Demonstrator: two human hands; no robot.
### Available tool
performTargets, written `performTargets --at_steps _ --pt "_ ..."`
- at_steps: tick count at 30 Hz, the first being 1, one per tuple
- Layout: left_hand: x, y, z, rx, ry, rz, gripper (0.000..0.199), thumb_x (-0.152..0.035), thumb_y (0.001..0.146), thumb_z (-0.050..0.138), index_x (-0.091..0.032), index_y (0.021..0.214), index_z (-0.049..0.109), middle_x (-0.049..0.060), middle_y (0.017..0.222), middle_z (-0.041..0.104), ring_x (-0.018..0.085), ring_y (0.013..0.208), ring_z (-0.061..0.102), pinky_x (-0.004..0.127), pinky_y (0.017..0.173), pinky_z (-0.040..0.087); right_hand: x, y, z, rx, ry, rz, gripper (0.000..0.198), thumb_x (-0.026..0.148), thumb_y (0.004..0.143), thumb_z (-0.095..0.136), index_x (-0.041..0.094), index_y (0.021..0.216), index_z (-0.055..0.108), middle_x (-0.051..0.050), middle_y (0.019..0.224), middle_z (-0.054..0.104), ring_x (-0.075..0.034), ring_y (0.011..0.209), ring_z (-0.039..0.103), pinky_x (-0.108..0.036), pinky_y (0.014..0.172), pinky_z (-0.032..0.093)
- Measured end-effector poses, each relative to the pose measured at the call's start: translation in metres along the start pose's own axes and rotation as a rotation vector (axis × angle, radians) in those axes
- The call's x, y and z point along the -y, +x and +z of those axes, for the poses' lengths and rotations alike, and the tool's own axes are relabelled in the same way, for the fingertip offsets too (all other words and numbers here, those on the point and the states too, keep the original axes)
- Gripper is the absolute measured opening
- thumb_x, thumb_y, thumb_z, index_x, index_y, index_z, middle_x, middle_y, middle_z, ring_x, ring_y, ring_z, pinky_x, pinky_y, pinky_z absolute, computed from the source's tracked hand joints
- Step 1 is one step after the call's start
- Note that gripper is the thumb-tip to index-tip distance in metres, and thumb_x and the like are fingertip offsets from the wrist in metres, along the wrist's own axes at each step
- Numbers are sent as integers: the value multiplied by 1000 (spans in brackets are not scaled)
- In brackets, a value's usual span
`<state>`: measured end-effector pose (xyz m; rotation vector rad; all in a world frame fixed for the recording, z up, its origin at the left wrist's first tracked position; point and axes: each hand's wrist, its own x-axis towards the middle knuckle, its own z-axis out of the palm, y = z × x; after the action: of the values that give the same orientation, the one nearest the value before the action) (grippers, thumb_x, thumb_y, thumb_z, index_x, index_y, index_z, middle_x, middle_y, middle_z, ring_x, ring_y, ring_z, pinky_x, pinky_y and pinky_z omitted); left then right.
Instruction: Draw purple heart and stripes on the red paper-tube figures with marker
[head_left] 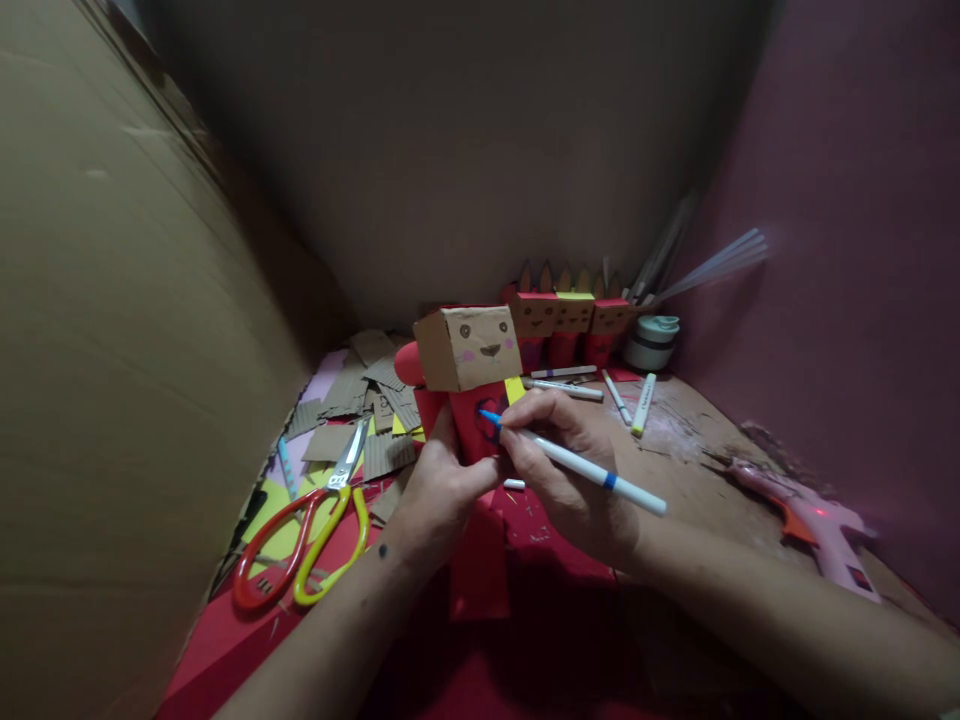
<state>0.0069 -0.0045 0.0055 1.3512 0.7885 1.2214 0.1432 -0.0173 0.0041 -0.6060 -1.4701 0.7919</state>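
Note:
My left hand (448,480) is wrapped round the red body of a cardboard figure (486,350) and holds it upright. The figure has a box-shaped brown head with drawn eyes, a nose and pink cheeks. In my right hand (566,470) is a white marker (574,462) with a blue band, pinched near its blue tip. That tip touches or nearly touches a dark round drawing on the red front. A yellow piece shows at the figure's side, partly behind my right fingers.
Scissors (341,510) with red and yellow handles lie left on cardboard scraps (390,400). A pink glue gun (806,510) rests at the right. Behind stand several similar figures (574,315), a lidded jar (651,343), loose markers (643,404) and clear sticks (720,262). Cardboard walls (112,350) flank the table.

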Motion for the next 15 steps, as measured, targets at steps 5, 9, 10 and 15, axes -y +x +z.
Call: performTargets --at_steps 5,9,10,15 --pt "2 1 -1 20 -4 30 41 -15 71 74 -20 111 67 2 92 75 25 111 67 34 97 53 1 0 -2 31 -45 -2 6 17 89 61 23 89 60 3 74 55 -11 61 51 -23 55 44" --pt "3 0 -2 -9 37 20 37 -15 71 72 -20 107 68 1 82 73 25 109 67 34 96 53 2 0 -3 38 -78 -8 6 16 87 62 22 87 61 4 70 55 -11 59 51 -23 52 44" --pt "3 0 -2 -17 41 15 35 -15 70 72 -20 105 69 0 78 71 26 108 67 35 96 53 2 0 -3 35 -78 -8 7 16 86 62 23 86 61 4 69 54 -11 58 51 -23 51 44" --pt "5 -1 -4 -28 47 -8 32 -14 67 73 -21 97 69 -2 68 65 29 110 66 38 97 53 3 0 -4 39 -95 -1 9 15 85 60 23 82 59 5 66 53 -11 57 49 -23 50 43"
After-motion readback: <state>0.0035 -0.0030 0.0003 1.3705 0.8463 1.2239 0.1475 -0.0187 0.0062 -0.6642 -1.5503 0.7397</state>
